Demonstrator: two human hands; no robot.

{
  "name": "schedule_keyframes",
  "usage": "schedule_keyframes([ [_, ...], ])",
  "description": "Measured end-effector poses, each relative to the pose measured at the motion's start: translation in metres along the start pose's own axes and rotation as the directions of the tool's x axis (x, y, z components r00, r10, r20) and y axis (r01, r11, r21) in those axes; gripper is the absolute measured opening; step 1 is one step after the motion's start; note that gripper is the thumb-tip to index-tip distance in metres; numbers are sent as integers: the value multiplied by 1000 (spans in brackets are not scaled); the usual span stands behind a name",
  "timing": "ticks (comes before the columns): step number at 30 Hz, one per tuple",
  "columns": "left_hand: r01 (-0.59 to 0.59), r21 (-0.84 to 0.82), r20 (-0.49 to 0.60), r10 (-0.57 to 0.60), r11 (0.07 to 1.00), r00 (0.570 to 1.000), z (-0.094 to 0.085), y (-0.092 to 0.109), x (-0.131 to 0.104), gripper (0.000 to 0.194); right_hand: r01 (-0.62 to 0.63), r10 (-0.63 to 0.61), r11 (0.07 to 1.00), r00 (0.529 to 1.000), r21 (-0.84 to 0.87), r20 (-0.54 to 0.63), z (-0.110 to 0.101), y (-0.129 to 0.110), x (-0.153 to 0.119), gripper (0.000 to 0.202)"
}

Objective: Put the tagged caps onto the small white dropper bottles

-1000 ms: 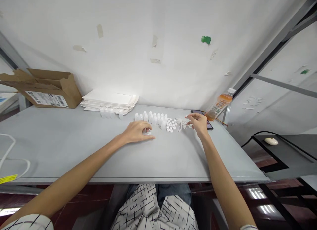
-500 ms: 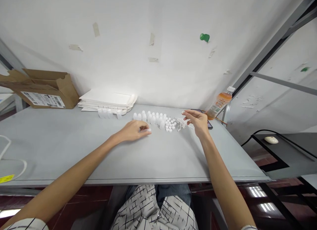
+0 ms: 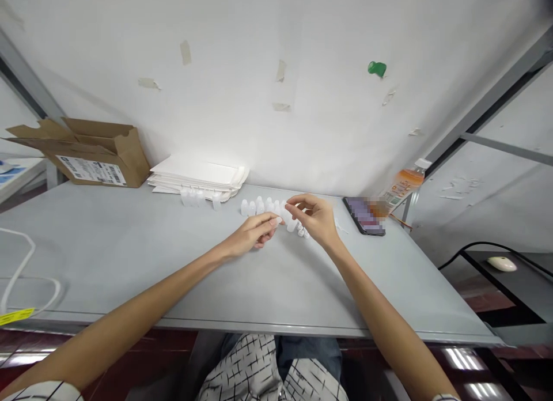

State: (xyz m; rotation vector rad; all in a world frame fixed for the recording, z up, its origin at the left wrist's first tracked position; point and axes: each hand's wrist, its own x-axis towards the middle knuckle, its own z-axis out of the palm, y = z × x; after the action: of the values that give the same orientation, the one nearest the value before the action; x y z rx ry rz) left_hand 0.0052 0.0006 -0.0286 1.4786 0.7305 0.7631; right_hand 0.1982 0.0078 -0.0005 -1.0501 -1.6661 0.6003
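My left hand [image 3: 254, 234] is closed round a small white plastic bottle [image 3: 279, 221], whose top end pokes out past the thumb. Close to it on the right, my right hand [image 3: 314, 218] is pinched, its fingertips just above that bottle end. Whatever sits in the right fingertips is too small and pale to make out. Behind both hands stands a group of small white bottles [image 3: 260, 205], partly hidden by the fingers. Several small white caps [image 3: 302, 231] lie below my right hand, which covers part of them.
Further left, several more small bottles [image 3: 194, 198] stand before a stack of white sheets [image 3: 199, 173]. An opened cardboard box [image 3: 103, 153] is at the back left. To the right are a phone [image 3: 365, 216] and an orange drink bottle [image 3: 401, 188]. A white cable [image 3: 30, 257] lies far left.
My right hand has come left and down from beside the drink bottle, close to my left hand. My left hand has turned and raised the small bottle's end. The view has shifted slightly.
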Motion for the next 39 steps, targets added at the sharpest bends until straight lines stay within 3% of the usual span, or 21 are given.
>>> schedule_keyframes([
  [6,-54,-48,0,54,997,999,4,0,-1,30,205,-211,967,977,-150,-23,8,9,-20,9],
  [14,-110,42,-69,112,993,991,3,-1,-1,39,319,-326,937,945,-139,-28,11,5,-26,9],
  [25,-142,263,-116,178,954,977,-2,-2,-2,49,135,-135,991,989,-7,53,8,5,-26,10],
  [31,-166,223,-90,190,961,978,-2,0,-4,43,-4,-13,986,995,168,102,8,3,-25,12],
  [39,-107,50,-160,113,993,981,-1,2,-3,44,80,-88,991,994,111,68,13,3,-31,16],
])
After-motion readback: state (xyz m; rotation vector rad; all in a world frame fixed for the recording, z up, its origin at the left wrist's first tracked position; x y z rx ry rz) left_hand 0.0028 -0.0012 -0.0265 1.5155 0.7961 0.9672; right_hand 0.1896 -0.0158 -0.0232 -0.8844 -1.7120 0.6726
